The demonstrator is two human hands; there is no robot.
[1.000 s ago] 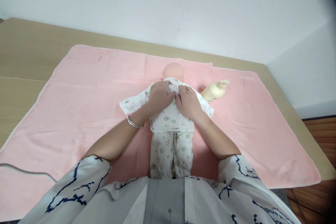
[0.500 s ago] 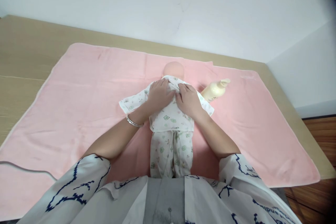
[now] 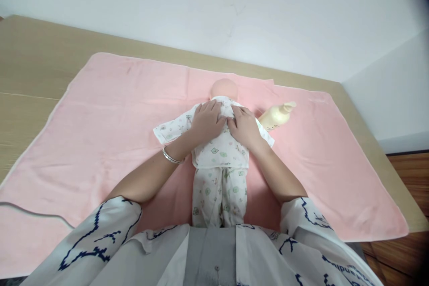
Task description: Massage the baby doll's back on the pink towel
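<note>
A baby doll (image 3: 224,89) lies on its back on a pink towel (image 3: 110,111), head away from me. It wears a white printed top (image 3: 219,149) and matching trousers (image 3: 219,190). My left hand (image 3: 206,120) rests on the doll's chest on the left side, fingers lying flat on the cloth. On the right side of the chest my right hand (image 3: 244,126) also lies flat, its thumb touching my left hand. A silver bangle (image 3: 170,157) circles my left wrist. Neither hand visibly pinches the fabric.
A cream pump bottle (image 3: 277,115) lies on its side on the towel just right of the doll. The towel covers a wooden table (image 3: 30,67) set against a white wall. Wooden floor shows at the lower right.
Both hands have slid slightly toward each other on the doll's chest. The view has shifted a little; the doll and bottle have stayed put.
</note>
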